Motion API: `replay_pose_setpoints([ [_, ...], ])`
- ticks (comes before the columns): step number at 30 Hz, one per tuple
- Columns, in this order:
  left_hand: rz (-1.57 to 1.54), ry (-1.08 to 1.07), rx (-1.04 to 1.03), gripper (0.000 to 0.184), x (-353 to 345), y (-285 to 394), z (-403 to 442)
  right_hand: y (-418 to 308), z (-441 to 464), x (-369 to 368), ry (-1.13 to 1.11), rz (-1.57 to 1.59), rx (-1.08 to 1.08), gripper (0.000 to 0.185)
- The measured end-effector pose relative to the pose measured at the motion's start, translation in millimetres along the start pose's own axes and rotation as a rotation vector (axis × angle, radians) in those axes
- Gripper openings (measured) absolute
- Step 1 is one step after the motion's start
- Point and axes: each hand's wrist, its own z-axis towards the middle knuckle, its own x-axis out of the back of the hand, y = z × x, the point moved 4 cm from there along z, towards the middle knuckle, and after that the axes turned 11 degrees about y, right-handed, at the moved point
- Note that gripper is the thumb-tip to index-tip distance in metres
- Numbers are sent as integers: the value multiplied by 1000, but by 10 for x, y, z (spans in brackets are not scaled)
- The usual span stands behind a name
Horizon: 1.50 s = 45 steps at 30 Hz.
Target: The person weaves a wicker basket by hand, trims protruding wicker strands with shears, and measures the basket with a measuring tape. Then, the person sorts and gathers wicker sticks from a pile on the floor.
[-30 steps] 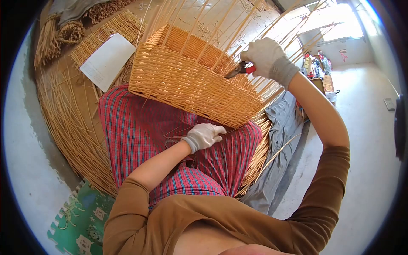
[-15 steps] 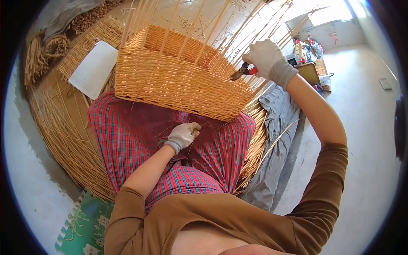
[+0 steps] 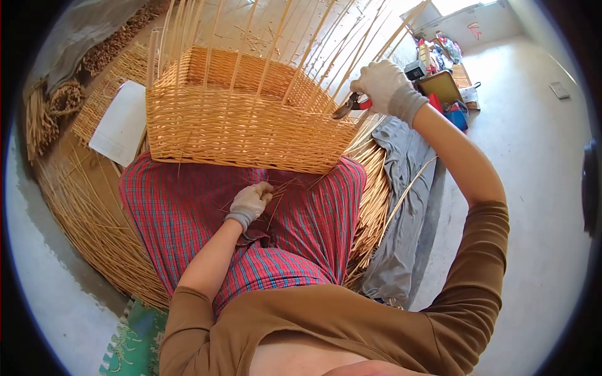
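A wicker basket [image 3: 244,131] with tall upright stakes [image 3: 269,53] rests across my knees on a red plaid apron [image 3: 182,213]. My right hand [image 3: 385,88], in a pale work glove, is closed around pruning shears [image 3: 352,105] with red on the handle. Their blades lie by the basket's right rim. Over my lap, my gloved left hand [image 3: 249,203] is closed, with thin twig ends [image 3: 283,188] sticking out from its fingers. More thin bits lie on the cloth around it.
Bundles of long wicker rods [image 3: 94,219] spread along my left, and more rods [image 3: 371,194] lie under a grey cloth [image 3: 401,232] at my right. A white board [image 3: 119,122] leans left of the basket. Farther right stand a chair [image 3: 442,88] and a blue bag [image 3: 458,116].
The basket and both hands appear shifted left in view, largely with the camera. The shears stay by the right rim, and the left hand keeps its closed shape over the lap.
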Motion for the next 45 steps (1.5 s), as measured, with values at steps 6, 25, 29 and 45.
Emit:
replay_pose_setpoints([
  [6,38,-77,56,32,-15,13,-76,-188,41,-98,162,-97,-21,27],
  [25,488,279,-270,25,126,2120,1250,180,-251,-728,200,-30,-33,27],
  [29,492,310,-297,27,106,2093,1251,108,-260,-739,200,-51,-60,28],
  [45,-84,378,-582,40,180,1424,314,-1664,-1983,-3543,677,1734,-1605,46],
])
